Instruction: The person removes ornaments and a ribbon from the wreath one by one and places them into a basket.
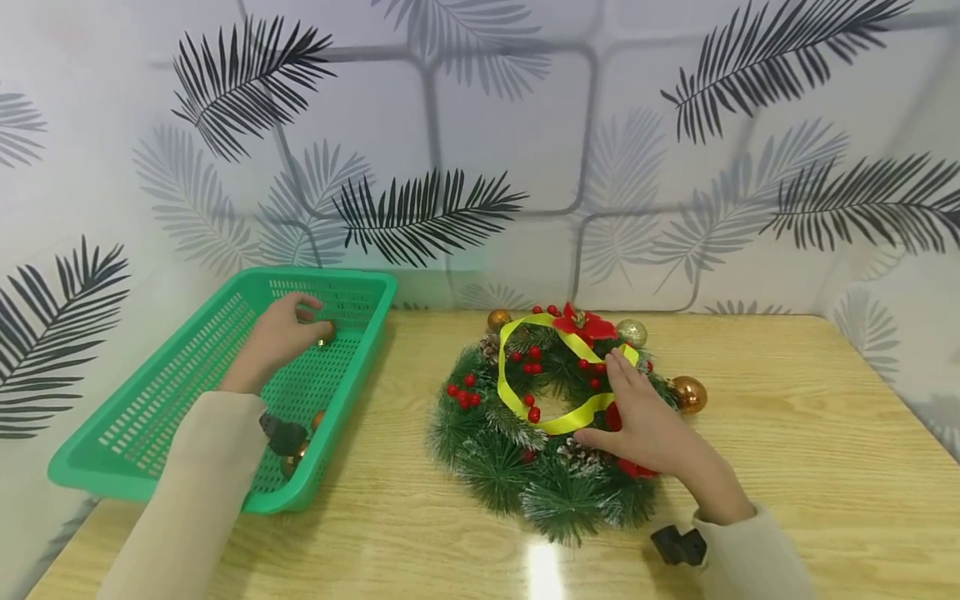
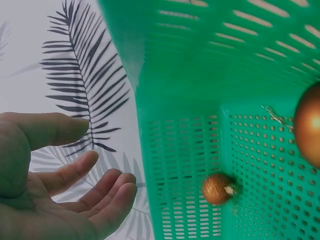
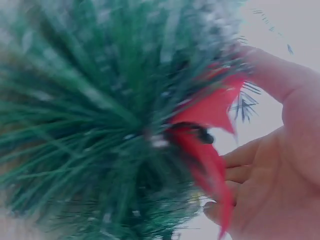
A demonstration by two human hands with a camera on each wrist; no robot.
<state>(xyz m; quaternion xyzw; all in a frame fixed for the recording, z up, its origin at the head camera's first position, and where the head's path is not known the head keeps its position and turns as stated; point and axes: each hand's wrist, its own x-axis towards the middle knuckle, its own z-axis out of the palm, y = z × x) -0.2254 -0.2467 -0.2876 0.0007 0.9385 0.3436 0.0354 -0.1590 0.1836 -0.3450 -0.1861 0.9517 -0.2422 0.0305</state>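
My left hand (image 1: 279,335) hangs over the green plastic basket (image 1: 347,410), its fingers loosely bent with nothing between them. Close to its fingertips in the head view is a copper bauble (image 1: 327,331) on the basket floor. The left wrist view also shows a bauble (image 2: 217,189) beyond the hand. My right hand (image 1: 643,417) lies over the right side of a green pine wreath (image 1: 491,471), thumb and fingers spread. A yellow ribbon (image 1: 504,379) loops over the wreath, passing near those fingers. In the right wrist view a red fabric flower (image 3: 212,102) sits beside the thumb, blurred.
Another red flower (image 1: 588,323), red berries (image 1: 462,394) and pinecones decorate the wreath. At its edge are a copper bauble (image 1: 688,394), a glittery gold bauble (image 1: 632,332) and an orange bauble (image 1: 498,319). More baubles lie in the basket's near corner. A leaf-patterned wall stands behind the wooden table (image 1: 817,433).
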